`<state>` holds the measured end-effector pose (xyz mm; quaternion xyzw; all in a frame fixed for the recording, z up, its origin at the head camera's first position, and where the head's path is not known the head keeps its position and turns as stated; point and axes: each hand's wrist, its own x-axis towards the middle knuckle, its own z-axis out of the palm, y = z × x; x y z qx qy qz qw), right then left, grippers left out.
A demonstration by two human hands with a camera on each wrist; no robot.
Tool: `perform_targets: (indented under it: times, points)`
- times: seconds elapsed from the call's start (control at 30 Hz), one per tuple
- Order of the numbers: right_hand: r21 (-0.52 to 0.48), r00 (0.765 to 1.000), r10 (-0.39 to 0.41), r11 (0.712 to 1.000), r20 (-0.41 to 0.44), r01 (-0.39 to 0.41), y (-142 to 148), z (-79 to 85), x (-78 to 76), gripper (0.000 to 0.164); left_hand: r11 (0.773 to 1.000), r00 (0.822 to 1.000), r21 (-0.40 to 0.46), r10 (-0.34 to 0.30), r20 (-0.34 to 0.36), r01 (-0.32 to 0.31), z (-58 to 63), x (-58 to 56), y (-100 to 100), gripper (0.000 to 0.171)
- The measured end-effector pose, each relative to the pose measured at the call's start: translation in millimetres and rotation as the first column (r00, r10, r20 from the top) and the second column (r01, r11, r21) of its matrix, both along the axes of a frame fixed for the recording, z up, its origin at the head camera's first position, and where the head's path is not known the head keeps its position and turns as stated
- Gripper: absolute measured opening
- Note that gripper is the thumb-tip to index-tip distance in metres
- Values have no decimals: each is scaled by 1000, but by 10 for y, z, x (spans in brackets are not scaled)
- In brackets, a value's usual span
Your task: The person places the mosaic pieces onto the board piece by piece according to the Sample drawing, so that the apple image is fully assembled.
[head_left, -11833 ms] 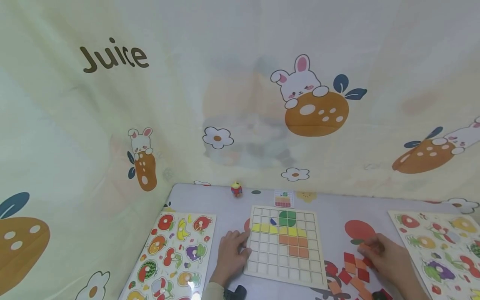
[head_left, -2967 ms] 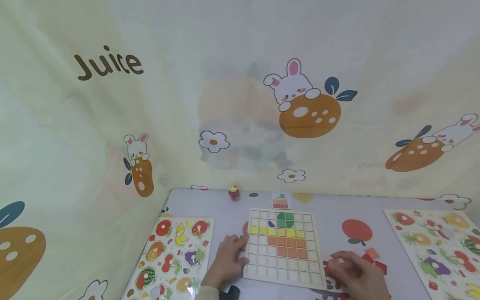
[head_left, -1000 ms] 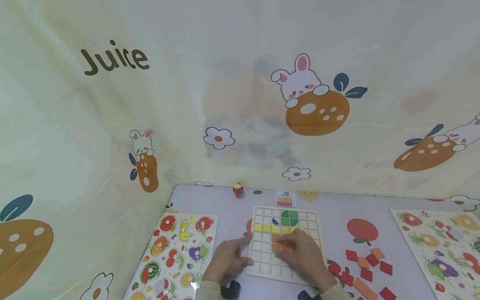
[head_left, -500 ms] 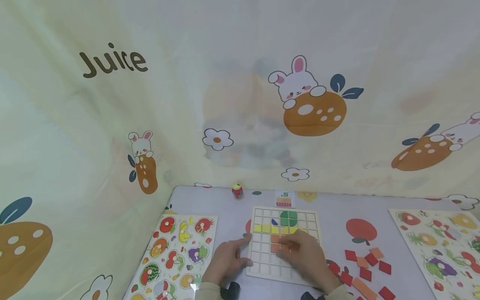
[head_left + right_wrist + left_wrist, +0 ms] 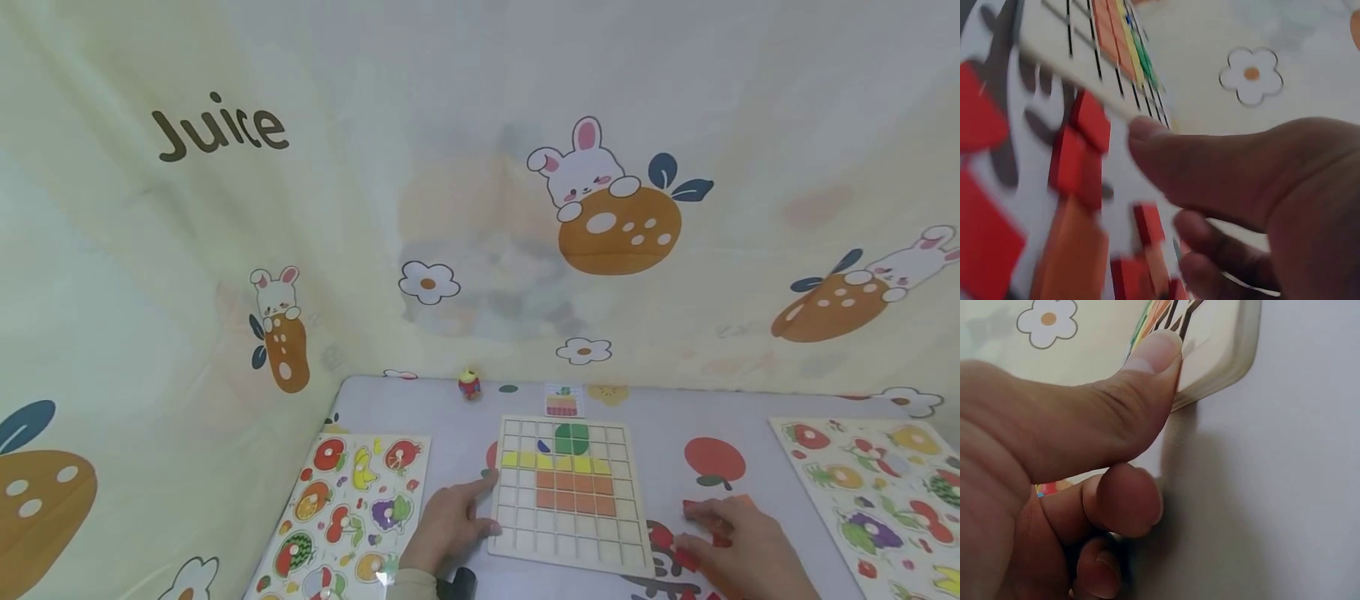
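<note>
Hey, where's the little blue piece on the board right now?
In the head view, the blue piece sits toward the far side of the grid board, just left of the green pieces and beyond the yellow row.

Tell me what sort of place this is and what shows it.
Probably a children's play or learning corner: rabbit-print cloth hangs behind the table, which holds fruit puzzle boards and a grid board partly filled with colored tiles.

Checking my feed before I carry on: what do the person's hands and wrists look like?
The left hand and right hand are bare, no gloves or rings visible. At the left wrist: a pale beige sleeve cuff and a small black device. No right cuff shows.
</note>
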<state>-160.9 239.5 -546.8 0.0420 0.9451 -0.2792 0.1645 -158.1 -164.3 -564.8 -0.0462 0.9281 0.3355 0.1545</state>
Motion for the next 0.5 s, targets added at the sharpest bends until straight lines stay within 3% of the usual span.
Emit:
perform_targets:
  times: [0.1, 0.17, 0.33, 0.5]
  points:
    - [8, 995, -20, 1000, 96, 20, 118, -73, 58, 89, 1000, 1000, 1, -5, -8, 5, -9, 10, -13, 78]
    - [-15, 992, -25, 1000, 121, 27, 150, -130, 87, 83, 1000, 1000, -2, -12, -24, 12, -16, 16, -23, 78]
    - [-75, 992, -39, 996, 123, 49, 155, -230, 132, 61, 1000, 999, 5, -19, -35, 19, -27, 17, -24, 77]
    - [-75, 993, -44, 996, 107, 52, 146, -260, 145, 59, 1000, 999, 11, -14, -35, 15, -25, 18, -7, 77]
